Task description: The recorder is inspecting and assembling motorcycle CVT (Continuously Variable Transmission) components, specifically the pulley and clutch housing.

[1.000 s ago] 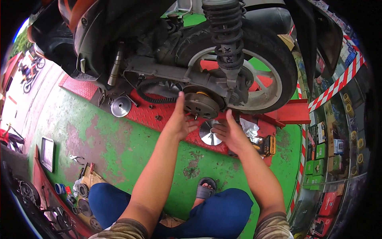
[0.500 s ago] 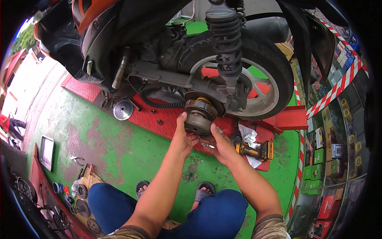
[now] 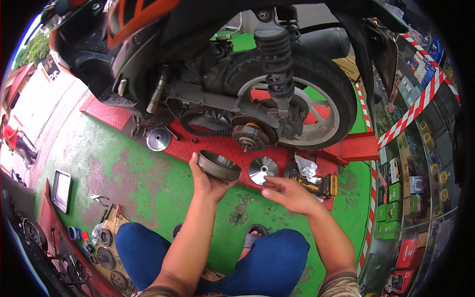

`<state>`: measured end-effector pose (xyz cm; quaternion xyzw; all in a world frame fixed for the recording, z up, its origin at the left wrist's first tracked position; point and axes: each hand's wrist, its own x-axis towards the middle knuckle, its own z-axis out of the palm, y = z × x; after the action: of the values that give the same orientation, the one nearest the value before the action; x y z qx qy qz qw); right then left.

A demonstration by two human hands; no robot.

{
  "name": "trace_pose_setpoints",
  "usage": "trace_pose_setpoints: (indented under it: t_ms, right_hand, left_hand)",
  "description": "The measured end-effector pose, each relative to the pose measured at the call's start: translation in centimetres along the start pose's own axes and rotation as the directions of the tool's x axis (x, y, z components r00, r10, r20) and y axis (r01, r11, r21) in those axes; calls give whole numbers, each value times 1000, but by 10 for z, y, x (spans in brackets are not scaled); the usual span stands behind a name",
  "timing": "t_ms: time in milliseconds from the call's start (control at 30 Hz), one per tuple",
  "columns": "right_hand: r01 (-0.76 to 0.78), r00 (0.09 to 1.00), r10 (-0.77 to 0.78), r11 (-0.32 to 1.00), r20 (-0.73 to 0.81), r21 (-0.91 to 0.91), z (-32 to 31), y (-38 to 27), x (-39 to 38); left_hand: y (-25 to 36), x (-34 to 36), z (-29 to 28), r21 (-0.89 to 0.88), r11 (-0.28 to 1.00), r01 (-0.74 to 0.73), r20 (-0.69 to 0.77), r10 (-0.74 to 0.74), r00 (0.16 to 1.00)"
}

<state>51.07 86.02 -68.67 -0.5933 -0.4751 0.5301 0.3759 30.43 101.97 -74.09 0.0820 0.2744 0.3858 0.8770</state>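
Observation:
My left hand grips a dull metal clutch drum with its hollow side tilted upward. My right hand is open to the right of the drum, fingers in front of a shiny conical pulley disc lying on the red lift platform. Above both hands, the exposed clutch assembly with a protruding shaft sits on the scooter's transmission casing, where a toothed black belt hangs in a loop.
The rear wheel and shock absorber overhang the platform. A yellow-black power tool, second silver disc, metal tray and pliers lie around. Glass display case stands right; a person in red is far left.
The drum has come off the clutch assembly and moved down and left in my left hand. My right hand has let it go and moved rightward and lower, fingers opened.

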Motion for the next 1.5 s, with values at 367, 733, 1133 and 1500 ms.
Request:
trace_pose_setpoints:
  t_ms: [367, 733, 1133, 1500]
  right_hand:
    - [346, 891, -453, 734, -42, -584, 54, -163, -63]
    - [316, 917, -400, 727, -2, -609, 74, -192, -31]
    - [550, 741, -661, 701, -122, -454, 118, -162, 7]
    - [531, 624, -750, 200, 220, -823, 151, -166, -3]
  left_hand:
    - [124, -76, 99, 195, 981, -6, 520, -98, 849]
    - [135, -150, 101, 220, 969, 110, 425, -196, 884]
    - [141, -132, 51, 125, 959, 256, 676, -271, 685]
    - [160, -106, 15, 68, 975, 212, 678, -202, 707]
